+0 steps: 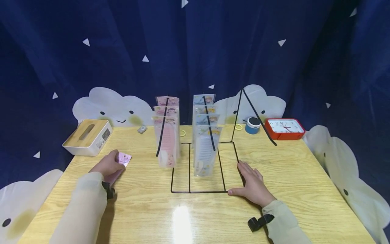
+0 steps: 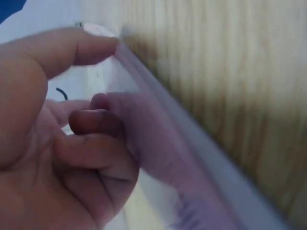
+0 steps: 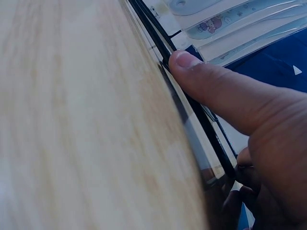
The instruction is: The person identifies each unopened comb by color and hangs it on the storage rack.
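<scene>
At the table's left side, my left hand (image 1: 110, 165) pinches a pink comb packet (image 1: 124, 158) by its edges, most of it hidden under the hand. In the left wrist view, the packet (image 2: 158, 139) stands on its long edge, between thumb and fingers. My right hand (image 1: 253, 183) rests at the front right corner of a black wire rack (image 1: 201, 192), its thumb touching the front bar and its fingers along the side bar. On the rack's left arm hang several pink comb packets (image 1: 168, 142); on the middle arm hang several blue ones (image 1: 204, 152). The right arm (image 1: 259, 117) carries nothing.
A tissue box (image 1: 88, 135) with a wooden lid stands at the left. Toward the back lie a small silver gadget (image 1: 142, 129) and yellow rings (image 1: 182, 133). A blue round speaker (image 1: 253, 125) and a red clock (image 1: 284, 129) stand behind the rack's right side.
</scene>
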`<state>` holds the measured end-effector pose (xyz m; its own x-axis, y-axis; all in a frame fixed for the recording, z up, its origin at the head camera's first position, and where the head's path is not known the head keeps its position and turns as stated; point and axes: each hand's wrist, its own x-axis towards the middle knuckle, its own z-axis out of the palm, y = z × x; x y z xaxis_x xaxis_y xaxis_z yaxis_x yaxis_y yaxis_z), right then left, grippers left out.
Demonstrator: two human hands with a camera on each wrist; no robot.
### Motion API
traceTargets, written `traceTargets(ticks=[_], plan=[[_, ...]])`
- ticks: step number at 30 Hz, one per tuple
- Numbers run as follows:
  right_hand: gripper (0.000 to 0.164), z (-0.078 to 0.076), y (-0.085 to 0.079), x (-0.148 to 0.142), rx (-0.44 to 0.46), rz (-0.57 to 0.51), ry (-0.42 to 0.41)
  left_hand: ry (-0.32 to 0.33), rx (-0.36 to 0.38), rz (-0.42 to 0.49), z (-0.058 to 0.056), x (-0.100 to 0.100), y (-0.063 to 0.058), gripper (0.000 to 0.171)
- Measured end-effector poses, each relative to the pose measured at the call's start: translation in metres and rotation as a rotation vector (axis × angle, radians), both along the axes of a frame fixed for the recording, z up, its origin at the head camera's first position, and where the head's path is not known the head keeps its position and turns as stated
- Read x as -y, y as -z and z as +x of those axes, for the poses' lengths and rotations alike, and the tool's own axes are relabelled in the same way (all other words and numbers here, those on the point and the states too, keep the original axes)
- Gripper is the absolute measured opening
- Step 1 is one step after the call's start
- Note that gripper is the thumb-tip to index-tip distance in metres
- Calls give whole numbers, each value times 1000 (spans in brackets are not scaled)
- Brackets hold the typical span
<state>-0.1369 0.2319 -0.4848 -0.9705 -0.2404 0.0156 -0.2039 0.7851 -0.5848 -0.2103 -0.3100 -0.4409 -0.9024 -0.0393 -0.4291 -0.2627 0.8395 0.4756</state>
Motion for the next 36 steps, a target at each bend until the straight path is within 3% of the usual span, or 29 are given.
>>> traceTargets(ticks=[3,6,12,14,18,22,27,31,36], plan=[[122,0,0,0,1,-1,-4,35,55,8,4,-1,-3,87],[122,1,0,0,3,-3,-2,7,66,63,9,0,-3,83],[122,2,0,2,4,-3,0,22,-94,101,25,-2,1,35],[121,1,0,2,2,-1,-1,22,-173,117,31,-8,-2,29],[121,1,-1,1,-4,-3,1,13,-327,241,44,-26,-8,30],[122,1,0,0,-3,-4,2,-33,-431,392,60,-52,-29,31],[122,2,0,-1,-1,-7,4,-40,-589,582,88,-92,-70,25],[122,1,0,-1,0,-9,3,61,-759,787,112,-121,-100,14],[122,0,0,-1,4,-10,-1,234,-893,1029,131,-149,-121,17]])
